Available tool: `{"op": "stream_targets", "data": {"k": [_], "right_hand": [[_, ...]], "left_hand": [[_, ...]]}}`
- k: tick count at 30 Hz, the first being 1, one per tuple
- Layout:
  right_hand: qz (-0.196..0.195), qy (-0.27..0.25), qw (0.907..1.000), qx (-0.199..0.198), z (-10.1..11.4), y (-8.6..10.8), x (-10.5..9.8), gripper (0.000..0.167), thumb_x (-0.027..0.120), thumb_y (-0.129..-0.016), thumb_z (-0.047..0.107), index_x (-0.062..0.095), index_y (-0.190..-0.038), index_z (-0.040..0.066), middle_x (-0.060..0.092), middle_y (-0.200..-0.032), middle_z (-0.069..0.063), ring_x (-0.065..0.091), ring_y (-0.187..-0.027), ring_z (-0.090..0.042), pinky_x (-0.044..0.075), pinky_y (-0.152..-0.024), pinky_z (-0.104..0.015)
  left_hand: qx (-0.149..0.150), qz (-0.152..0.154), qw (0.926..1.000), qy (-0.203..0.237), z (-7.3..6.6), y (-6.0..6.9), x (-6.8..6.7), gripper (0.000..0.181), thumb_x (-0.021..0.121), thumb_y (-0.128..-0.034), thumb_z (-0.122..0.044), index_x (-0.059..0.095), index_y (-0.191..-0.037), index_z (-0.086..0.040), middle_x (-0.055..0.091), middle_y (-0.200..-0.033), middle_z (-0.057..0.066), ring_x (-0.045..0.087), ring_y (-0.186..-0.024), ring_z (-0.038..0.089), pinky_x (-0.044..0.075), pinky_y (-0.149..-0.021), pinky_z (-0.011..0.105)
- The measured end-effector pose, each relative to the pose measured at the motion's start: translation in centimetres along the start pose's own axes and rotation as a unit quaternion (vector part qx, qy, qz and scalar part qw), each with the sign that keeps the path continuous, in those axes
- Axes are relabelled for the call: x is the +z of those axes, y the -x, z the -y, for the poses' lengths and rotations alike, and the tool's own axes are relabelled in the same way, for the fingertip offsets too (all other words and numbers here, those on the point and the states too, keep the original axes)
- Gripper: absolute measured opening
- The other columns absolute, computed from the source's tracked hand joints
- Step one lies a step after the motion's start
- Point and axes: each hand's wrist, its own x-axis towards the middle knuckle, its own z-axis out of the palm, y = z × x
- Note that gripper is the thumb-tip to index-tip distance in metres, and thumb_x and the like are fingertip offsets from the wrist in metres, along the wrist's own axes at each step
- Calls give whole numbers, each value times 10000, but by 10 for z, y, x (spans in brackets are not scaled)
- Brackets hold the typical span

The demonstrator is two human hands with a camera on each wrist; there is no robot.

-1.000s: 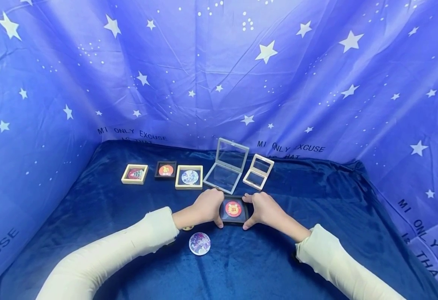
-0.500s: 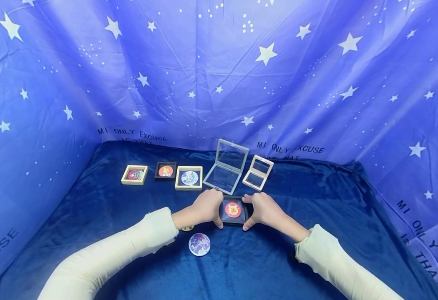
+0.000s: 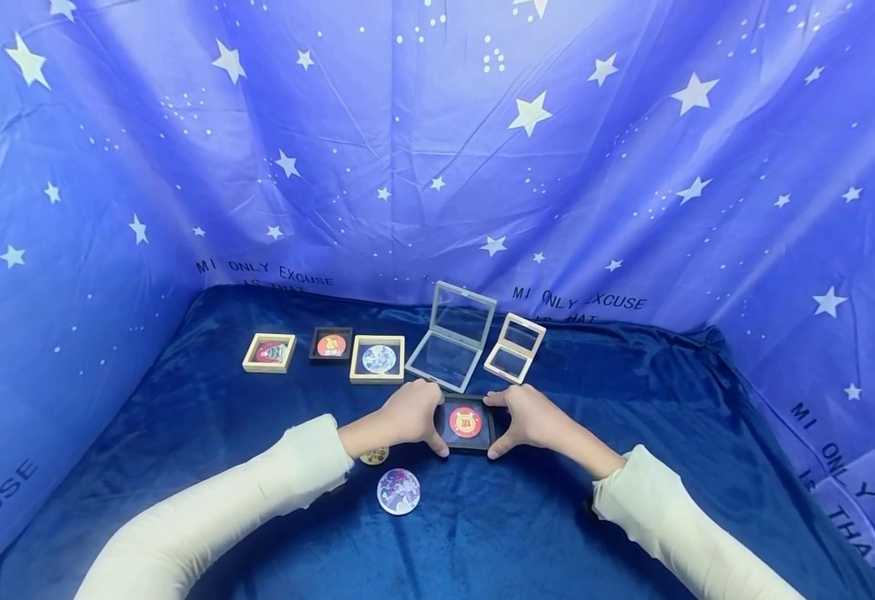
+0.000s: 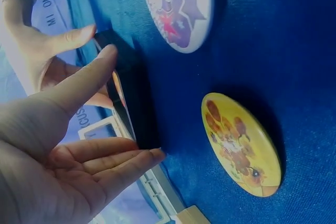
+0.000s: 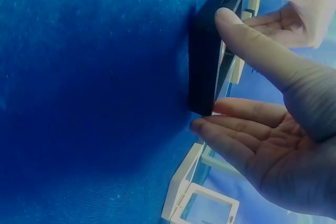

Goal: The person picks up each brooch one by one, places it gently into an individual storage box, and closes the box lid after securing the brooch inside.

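Observation:
A square black case [image 3: 469, 450] with a red and gold round badge [image 3: 465, 422] under its clear face lies between the two hands. My left hand [image 3: 411, 412] grips its left side, thumb at the near edge and fingers at the far edge. On the right side my right hand [image 3: 533, 418] holds it the same way. The left wrist view shows the left thumb and fingertips against the dark case [image 4: 140, 98]; in the right wrist view the right thumb presses the near rim of the case [image 5: 205, 56].
A purple badge [image 3: 398, 492] and a yellow badge [image 3: 375, 456] lie near my left forearm. Behind stand an opened grey case [image 3: 445, 360] and a smaller opened pale case [image 3: 515, 347]. Farther left are cream cases [image 3: 377, 378] [image 3: 268, 365] and a black case [image 3: 331, 358], each holding a picture.
The head view has tilted slightly, so the scene sits a little lower. Both hands keep their hold, with the case and left hand only marginally farther left.

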Motion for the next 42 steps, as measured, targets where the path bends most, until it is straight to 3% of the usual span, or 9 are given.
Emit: {"op": "stream_targets", "data": {"k": [7, 14, 16, 18, 19, 23, 28, 36, 42], "right_hand": [[-22, -516, 9986, 82, -7, 1, 1, 806, 984, -627, 254, 656, -1295, -55, 676, -1310, -224, 706, -1116, -361, 572, -929, -446], [-69, -995, 9944, 341, -6, 3, 3, 823, 984, -625, 201, 630, -1321, -59, 682, -1297, -223, 698, -1143, -348, 562, -955, -443], [-42, -1242, 9914, 409, -6, 4, 4, 828, 979, -633, 173, 612, -1334, -70, 678, -1292, -238, 698, -1141, -358, 566, -949, -440], [-30, -1517, 9872, 492, -6, 5, 4, 824, 971, -644, 144, 599, -1346, -76, 670, -1299, -251, 699, -1138, -368, 573, -939, -430], [-36, -1651, 9849, 526, -6, 6, 4, 815, 964, -654, 131, 595, -1349, -80, 662, -1309, -256, 699, -1138, -373, 576, -933, -425], [-174, -1946, 9791, 561, -8, 5, 4, 694, 913, -744, 130, 610, -1328, -90, 653, -1313, -277, 706, -1121, -372, 589, -904, -404], [-426, -1988, 9782, 421, -14, 0, -1, 496, 823, -860, 169, 663, -1254, -88, 714, -1201, -256, 732, -1059, -340, 599, -864, -409], [-904, -2210, 9694, 578, -23, -6, -32, 338, 740, -927, 135, 702, -1197, -65, 769, -1033, -175, 733, -965, -291, 588, -838, -393], [-1174, -2614, 9557, 679, -33, -7, -60, 329, 682, -962, 88, 670, -1233, -98, 741, -1094, -264, 734, -980, -346, 599, -830, -389]], "left_hand": [[5, -235, 9989, 411, 1, 1, -1, 366, 917, -748, -261, 769, -948, 7, 710, -733, 55, 496, -589, 103, 386, -550, 242], [-226, -618, 9946, 807, 2, 2, 1, 339, 816, -840, -109, 739, -1120, 66, 777, -891, 153, 678, -642, 163, 555, -658, 301], [-372, -719, 9922, 944, 2, 2, 2, 271, 791, -853, -84, 750, -1081, 57, 777, -895, 152, 667, -631, 154, 552, -648, 295], [-544, -751, 9899, 1068, 3, 2, 3, 110, 770, -866, -77, 735, -840, 24, 711, -733, 77, 556, -567, 106, 476, -571, 256], [-643, -762, 9885, 1134, 3, 2, 3, 163, 764, -869, -77, 692, -740, -8, 673, -668, 43, 528, -547, 87, 441, -550, 237], [-945, -633, 9830, 1439, 3, 2, 3, 461, 734, -889, -73, 488, -503, -120, 480, -438, -69, 483, -427, 46, 377, -494, 196], [-1018, -400, 9803, 1643, 4, 2, 4, 361, 705, -916, -91, 700, -558, -48, 660, -492, 14, 655, -457, 103, 529, -533, 214], [-979, -243, 9769, 1885, 5, 1, 5, 347, 689, -905, -94, 698, -564, -27, 676, -511, 61, 670, -449, 129, 559, -505, 257], [-1058, -173, 9746, 1966, 6, 1, 6, 334, 707, -901, -108, 692, -577, -28, 676, -512, 55, 669, -450, 131, 567, -514, 269]]}}
